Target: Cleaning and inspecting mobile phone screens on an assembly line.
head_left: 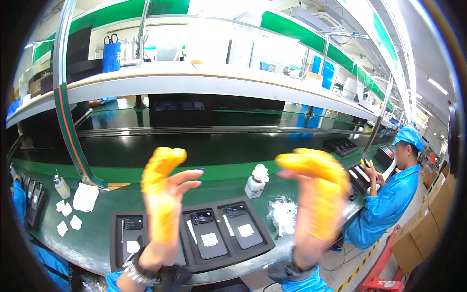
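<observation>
Green workbench [92, 236], long shelf [233, 87] across the back at twelve o'clock. With the tray [115, 238] as the clock's middle, which containers do you see?

– That tray first: black, cut into slots, with dark grey phones [209, 228] lying camera side up. Three show plainly, each with a white label [209, 239]; a grey edge [182, 253] between them may be one more, mostly hidden. White strips [191, 232] lie beside some phones.

– And bottles?

– One white bottle [255, 189] at two o'clock, something white and crumpled on its top. Another, a pale bottle [62, 187], at ten, past a white cloth [86, 197]. I can't tell what's inside either. Up on the shelf, at eleven, a blue cup [112, 57] holds scissors [111, 38].

– Three o'clock?

– Clear plastic [282, 215] in a heap just beside the tray, and a co-worker [389, 204] in blue farther out.

– Now the hands.

– Left hand [163, 204]: raised over the tray, fingers apart and bent, gripping nothing I can see. Right hand [316, 199]: raised too, fingers curved toward nine o'clock, seemingly empty. Both wear yellow finger covers [327, 168].

– Where are the phones from each?

– From the left, one at eight o'clock, two near four. From the right, the nearest is at eight, well apart.
</observation>
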A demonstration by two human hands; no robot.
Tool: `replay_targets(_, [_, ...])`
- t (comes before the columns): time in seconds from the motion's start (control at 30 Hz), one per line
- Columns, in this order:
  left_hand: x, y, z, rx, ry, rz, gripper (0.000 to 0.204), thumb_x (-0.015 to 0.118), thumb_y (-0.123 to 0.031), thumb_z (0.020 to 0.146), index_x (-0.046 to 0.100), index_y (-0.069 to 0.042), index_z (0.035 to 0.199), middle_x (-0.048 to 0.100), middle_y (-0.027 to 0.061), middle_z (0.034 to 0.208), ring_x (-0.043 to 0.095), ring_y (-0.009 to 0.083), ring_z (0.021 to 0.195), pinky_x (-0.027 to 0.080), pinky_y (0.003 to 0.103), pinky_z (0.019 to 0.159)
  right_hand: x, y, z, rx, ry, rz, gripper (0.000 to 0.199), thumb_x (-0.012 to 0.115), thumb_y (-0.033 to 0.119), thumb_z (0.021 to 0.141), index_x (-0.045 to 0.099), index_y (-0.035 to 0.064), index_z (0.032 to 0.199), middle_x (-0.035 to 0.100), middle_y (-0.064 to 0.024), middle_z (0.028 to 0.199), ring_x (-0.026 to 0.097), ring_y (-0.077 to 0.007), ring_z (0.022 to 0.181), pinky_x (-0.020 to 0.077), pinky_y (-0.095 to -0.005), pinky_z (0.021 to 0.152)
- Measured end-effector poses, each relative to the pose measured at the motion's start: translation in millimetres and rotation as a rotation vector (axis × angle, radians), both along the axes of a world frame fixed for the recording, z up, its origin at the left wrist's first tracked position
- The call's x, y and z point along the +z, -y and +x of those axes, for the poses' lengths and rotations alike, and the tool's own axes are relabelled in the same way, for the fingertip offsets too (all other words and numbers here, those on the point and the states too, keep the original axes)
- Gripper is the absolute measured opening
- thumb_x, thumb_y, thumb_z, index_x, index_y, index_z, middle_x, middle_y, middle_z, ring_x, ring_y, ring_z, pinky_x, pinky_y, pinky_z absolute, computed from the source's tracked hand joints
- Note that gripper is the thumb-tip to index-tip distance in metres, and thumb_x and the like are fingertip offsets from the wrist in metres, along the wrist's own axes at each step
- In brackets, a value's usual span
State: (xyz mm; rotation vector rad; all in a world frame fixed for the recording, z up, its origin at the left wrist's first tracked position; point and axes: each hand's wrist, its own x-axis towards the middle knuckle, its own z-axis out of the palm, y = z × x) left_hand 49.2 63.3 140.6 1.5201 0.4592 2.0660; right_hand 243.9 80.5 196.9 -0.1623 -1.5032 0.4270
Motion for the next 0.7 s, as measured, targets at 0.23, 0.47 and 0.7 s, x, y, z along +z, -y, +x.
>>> replay_targets(0.23, [-121.5, -53.5, -32.2, 0.045, -0.172, -0.513, 0.056, 0.04, -0.009, 0.097, 0.009, -0.009, 0.144, 0.034, 0.0143, 0.141, 0.04, 0.0227, 0.128, 0.032, 0.037, 0.106, -124.6, -93.6, -117.3, -0.05, 0.634, -0.287, 0.043, 0.057, 0.007, 0.089, 0.045, 0.0044, 0.13, 0.054, -0.0149, 0.117, 0.059, -0.0235, 0.095, 0.0481, -0.0319, 0.084])
replay_targets(0.47, [-171.7, -74.8, -49.6, 0.16, -0.26, -0.707, 0.061, 0.047, 0.006, 0.084, 0.02, -0.005, 0.138, 0.041, 0.0192, 0.126, 0.054, 0.0203, 0.107, 0.049, 0.028, 0.084, -200.7, -115.6, -134.1, 0.087, 0.682, -0.568, 0.045, 0.052, 0.008, 0.09, 0.04, 0.0047, 0.133, 0.05, -0.0166, 0.122, 0.059, -0.0254, 0.097, 0.0493, -0.0345, 0.085])
replay_targets(0.7, [-171.0, -69.5, -47.1, 0.363, -0.465, -0.836, 0.054, 0.049, 0.003, 0.081, 0.03, 0.003, 0.131, 0.039, 0.0231, 0.123, 0.057, 0.0291, 0.105, 0.047, 0.036, 0.089, -203.6, -110.8, -133.9, 0.023, 0.753, -0.566, 0.041, 0.051, 0.003, 0.087, 0.046, 0.0045, 0.127, 0.051, -0.0178, 0.122, 0.055, -0.0325, 0.109, 0.0451, -0.0366, 0.092])
